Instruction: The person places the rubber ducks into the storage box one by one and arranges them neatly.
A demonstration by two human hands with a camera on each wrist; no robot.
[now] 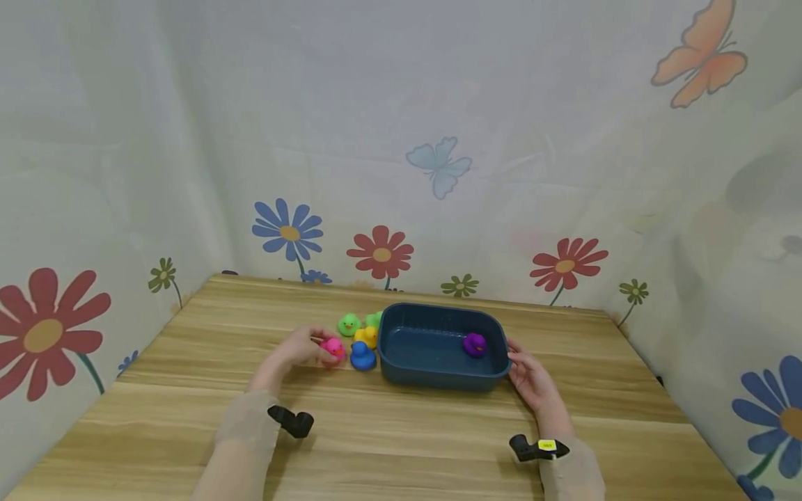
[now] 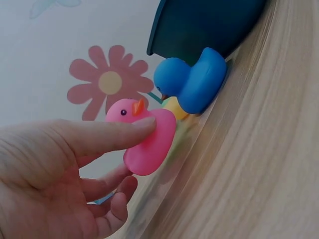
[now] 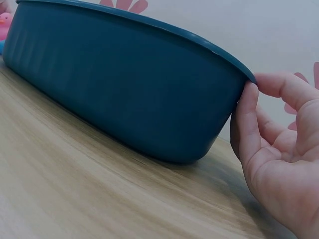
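Observation:
My left hand [image 1: 305, 348] pinches a pink rubber duck [image 2: 144, 144] between thumb and fingers, left of the other ducks. Beside it stands a blue rubber duck [image 1: 363, 356], close to the dark blue plastic basin [image 1: 438, 380]. Behind are a yellow rubber duck [image 1: 367, 337] and a green rubber duck [image 1: 349, 324]. Another green duck [image 1: 374, 319] is partly hidden by the basin. Inside the basin, towards its right end, lies a purple rubber duck [image 1: 474, 345]. At that end my right hand [image 3: 284, 144] holds the basin's rim with thumb and forefinger.
Everything stands on a wood-grain table [image 1: 401, 438]. A pale cloth [image 1: 351, 104] printed with flowers and butterflies hangs behind the table and along its sides. Each wrist carries a small black camera mount [image 1: 291, 422].

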